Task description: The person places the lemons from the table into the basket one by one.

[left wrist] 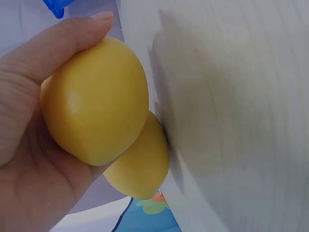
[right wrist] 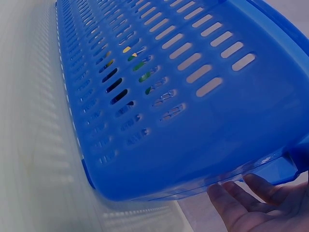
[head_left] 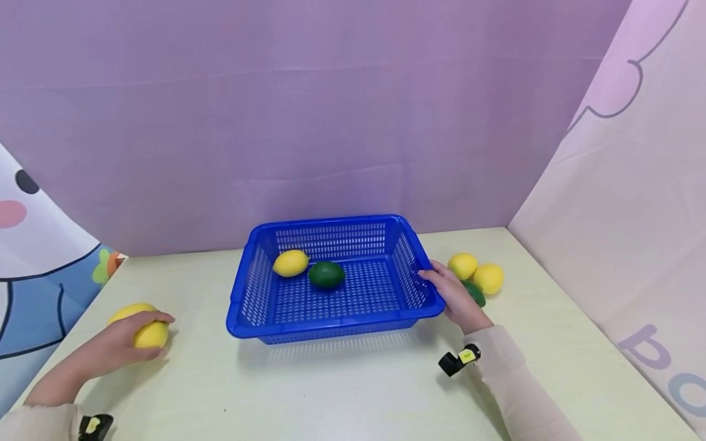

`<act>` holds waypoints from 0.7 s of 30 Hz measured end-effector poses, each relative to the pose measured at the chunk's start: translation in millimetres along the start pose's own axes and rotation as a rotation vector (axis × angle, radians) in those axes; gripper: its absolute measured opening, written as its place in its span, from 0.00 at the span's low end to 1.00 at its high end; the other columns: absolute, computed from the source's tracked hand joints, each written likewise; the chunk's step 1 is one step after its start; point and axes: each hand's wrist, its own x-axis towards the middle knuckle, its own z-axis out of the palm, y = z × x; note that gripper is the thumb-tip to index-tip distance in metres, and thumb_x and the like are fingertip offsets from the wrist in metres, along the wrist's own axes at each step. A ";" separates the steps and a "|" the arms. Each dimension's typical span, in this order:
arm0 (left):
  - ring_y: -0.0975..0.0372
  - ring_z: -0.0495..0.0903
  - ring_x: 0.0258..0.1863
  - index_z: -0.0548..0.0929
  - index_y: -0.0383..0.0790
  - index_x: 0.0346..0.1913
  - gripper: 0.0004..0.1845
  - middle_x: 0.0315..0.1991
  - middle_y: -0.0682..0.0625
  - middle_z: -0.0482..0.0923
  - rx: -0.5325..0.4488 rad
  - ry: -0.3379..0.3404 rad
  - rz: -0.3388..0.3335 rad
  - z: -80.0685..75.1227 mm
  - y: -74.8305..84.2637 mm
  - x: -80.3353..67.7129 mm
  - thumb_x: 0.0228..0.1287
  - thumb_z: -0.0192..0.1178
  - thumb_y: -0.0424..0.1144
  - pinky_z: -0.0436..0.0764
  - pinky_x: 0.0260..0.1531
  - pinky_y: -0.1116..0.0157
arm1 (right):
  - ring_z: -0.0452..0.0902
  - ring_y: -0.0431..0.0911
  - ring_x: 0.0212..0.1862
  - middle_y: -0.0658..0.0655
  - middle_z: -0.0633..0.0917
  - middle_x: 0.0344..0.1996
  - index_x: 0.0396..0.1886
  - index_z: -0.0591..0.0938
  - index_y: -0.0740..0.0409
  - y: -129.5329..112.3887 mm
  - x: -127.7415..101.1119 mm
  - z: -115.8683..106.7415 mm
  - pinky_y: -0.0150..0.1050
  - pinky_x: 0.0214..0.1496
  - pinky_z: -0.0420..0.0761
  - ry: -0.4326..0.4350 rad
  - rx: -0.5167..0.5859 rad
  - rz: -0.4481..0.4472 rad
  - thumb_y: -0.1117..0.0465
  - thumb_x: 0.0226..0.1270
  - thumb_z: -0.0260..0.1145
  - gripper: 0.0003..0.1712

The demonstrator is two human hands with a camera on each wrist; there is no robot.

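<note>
We see the left hand (head_left: 113,349) over the left side of the tabletop (head_left: 309,398). Its fingers and thumb are curled round a yellow lemon (head_left: 151,335). In the left wrist view, we see it tucked into the palm. We cannot tell if this lemon touches the tabletop. A second lemon (head_left: 130,311) is just beside it, a bit farther away and to the left. We cannot tell if the two lemons touch.

We see the right hand (head_left: 459,301) gripping the right rim of a blue basket (head_left: 331,326) near the middle of the far part of the tabletop. In the right wrist view, the fingertips (right wrist: 219,193) are on the outside, by the rim. We see lots of little holes in the basket. Inside, toward the left, we spot a third lemon (head_left: 290,263) and a dark green fruit (head_left: 326,275), side by side.

Just to the right of the right hand, we see a small bunch on the tabletop: two more lemons (head_left: 488,279) and another green fruit (head_left: 474,294), partly hidden by the hand.

We see a purple cloth (head_left: 331,122) on the far side and a pale cloth (head_left: 634,214) on the right.
</note>
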 end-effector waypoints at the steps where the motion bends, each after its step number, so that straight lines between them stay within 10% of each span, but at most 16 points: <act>1: 0.74 0.64 0.32 0.78 0.37 0.48 0.24 0.40 0.52 0.73 -0.003 0.001 -0.001 -0.8 0.6 0.2 0.46 0.73 0.36 0.68 0.25 0.71 | 0.77 0.47 0.45 0.70 0.69 0.58 0.73 0.53 0.61 0.1 0.1 0.0 0.43 0.49 0.81 0.000 0.000 0.001 0.55 0.74 0.48 0.32; 21: 0.70 0.66 0.31 0.75 0.38 0.54 0.27 0.46 0.44 0.76 -0.001 -0.108 -0.107 -16.7 14.9 18.9 0.49 0.71 0.39 0.70 0.26 0.71 | 0.77 0.50 0.47 0.70 0.69 0.59 0.73 0.54 0.59 2.6 0.7 0.3 0.44 0.49 0.81 0.011 0.000 0.014 0.55 0.74 0.47 0.31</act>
